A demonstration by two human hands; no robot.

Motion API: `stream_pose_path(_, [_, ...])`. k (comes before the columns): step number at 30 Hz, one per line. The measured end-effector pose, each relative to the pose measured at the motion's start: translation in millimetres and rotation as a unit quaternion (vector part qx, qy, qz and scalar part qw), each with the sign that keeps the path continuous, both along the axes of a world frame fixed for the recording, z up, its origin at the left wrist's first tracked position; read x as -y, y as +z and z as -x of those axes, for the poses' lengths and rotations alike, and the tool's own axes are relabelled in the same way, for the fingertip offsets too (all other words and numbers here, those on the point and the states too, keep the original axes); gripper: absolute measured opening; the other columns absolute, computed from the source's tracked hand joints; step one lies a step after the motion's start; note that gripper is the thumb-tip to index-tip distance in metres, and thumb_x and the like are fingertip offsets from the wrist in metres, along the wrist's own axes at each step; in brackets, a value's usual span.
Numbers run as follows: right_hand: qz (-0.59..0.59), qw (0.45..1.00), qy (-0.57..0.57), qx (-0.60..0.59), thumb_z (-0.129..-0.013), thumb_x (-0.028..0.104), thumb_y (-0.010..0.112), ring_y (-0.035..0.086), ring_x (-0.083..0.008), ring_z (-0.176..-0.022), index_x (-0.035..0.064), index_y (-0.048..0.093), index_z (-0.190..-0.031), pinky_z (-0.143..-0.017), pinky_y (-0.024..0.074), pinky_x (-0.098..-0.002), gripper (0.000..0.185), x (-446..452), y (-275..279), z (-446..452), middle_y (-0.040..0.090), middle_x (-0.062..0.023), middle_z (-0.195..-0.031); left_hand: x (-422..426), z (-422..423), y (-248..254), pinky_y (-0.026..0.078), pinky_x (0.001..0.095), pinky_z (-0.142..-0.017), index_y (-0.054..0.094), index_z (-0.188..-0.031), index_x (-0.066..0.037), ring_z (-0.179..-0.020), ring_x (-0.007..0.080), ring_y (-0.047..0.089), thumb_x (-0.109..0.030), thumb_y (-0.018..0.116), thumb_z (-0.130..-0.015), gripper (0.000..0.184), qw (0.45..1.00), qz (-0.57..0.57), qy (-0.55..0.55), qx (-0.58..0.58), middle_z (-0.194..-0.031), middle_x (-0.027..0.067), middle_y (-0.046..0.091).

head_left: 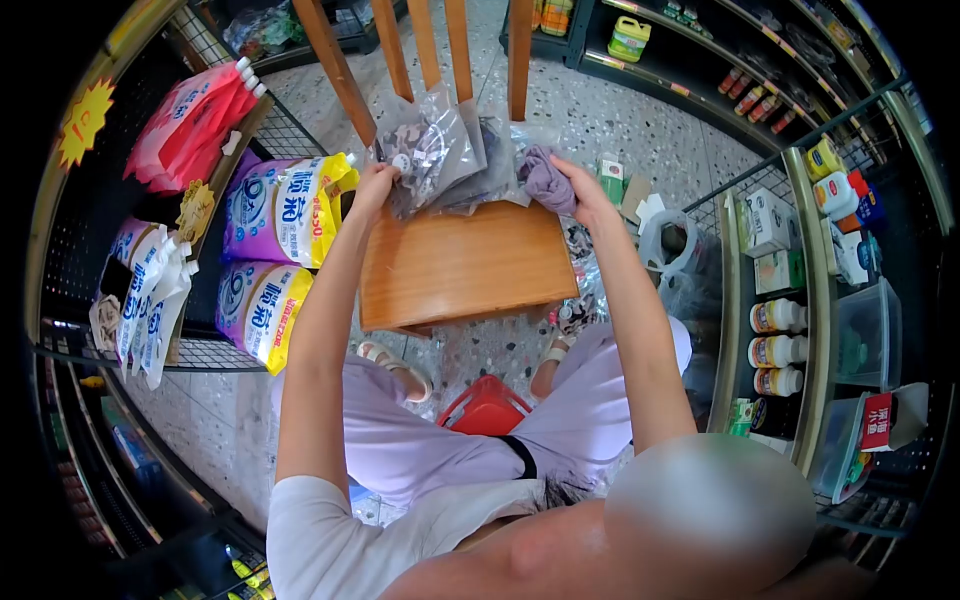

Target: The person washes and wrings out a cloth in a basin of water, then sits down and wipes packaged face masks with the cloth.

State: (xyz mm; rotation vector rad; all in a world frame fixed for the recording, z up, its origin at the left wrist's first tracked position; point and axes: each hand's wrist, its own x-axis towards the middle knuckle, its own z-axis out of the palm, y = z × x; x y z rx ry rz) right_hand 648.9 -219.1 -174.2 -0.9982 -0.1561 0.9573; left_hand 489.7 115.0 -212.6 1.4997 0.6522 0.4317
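Observation:
A wooden chair stands before my knees. My left hand is closed on the edge of a clear plastic bag with dark patterned fabric inside, lying at the far side of the seat. More bagged grey fabric lies beside it, against the chair's back slats. My right hand grips a bundled purple cloth at the seat's far right corner. My fingertips are partly hidden behind what they hold.
Purple-and-yellow detergent bags stand on the left rack, below red pouches. At right, a shelf holds white bottles and boxes. A white plastic bag hangs near my right forearm. A red stool is beneath me, between my legs.

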Motion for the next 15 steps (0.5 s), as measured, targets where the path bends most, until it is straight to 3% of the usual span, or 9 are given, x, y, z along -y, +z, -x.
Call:
stream_pose_path(3, [0.014,0.999,-0.011,0.049,-0.093,0.022,0.056,0.064,-0.0193,-0.097,-0.0008,0.055,-0.119,-0.085,0.0519,-0.0305,0.035,6,-10,2,0.064,-0.0117,-0.111,4,-2,11,0.037,0.0246,-0.062,0.06,-0.093,-0.006,-0.072,0.0107,0.049,-0.017,0.057,-0.084,0.014,0.996,-0.025,-0.042,-0.073,-0.08,-0.0002,0.056])
stream_pose_path(6, [0.077,0.989,-0.07,0.109,-0.093,0.02,0.056,0.064,-0.0192,-0.095,-0.0015,0.056,-0.118,-0.083,0.0527,-0.0305,0.033,1,-20,0,0.064,-0.012,-0.111,1,-1,13,0.042,0.027,-0.068,0.059,-0.098,-0.007,-0.079,0.0127,0.051,-0.017,0.057,-0.084,0.017,0.994,-0.022,-0.072,-0.079,-0.085,0.0004,0.056])
stream_pose_path(9, [0.066,0.99,-0.044,0.115,-0.091,0.019,0.058,0.066,-0.0191,-0.089,-0.004,0.057,-0.114,-0.078,0.0536,-0.0289,0.033,1,-12,-9,0.066,-0.0122,-0.104,4,-2,16,0.043,0.029,-0.078,0.058,-0.102,-0.007,-0.088,0.0141,0.05,-0.018,0.058,-0.085,0.02,0.992,0.007,-0.042,-0.121,-0.092,0.0011,0.056])
stream_pose_path(12, [0.004,1.0,-0.002,0.031,-0.091,0.019,0.058,0.067,-0.0195,-0.087,-0.0053,0.056,-0.114,-0.076,0.055,-0.0308,0.034,0,-2,-12,0.066,-0.0122,-0.103,18,-4,21,0.036,0.0233,-0.067,0.062,-0.08,-0.009,-0.074,0.0077,0.048,-0.016,0.06,-0.084,0.008,1.0,0.003,-0.015,-0.015,-0.077,-0.0035,0.056])
stream_pose_path(15, [0.014,0.997,0.034,0.066,-0.091,0.018,0.058,0.067,-0.0197,-0.087,-0.0061,0.056,-0.114,-0.075,0.056,-0.032,0.033,-3,-1,-17,0.066,-0.0129,-0.103,1,-9,13,0.037,0.0231,-0.072,0.063,-0.086,-0.009,-0.08,0.0073,0.049,-0.016,0.06,-0.085,0.008,0.997,-0.001,-0.081,0.005,-0.083,-0.0043,0.056])
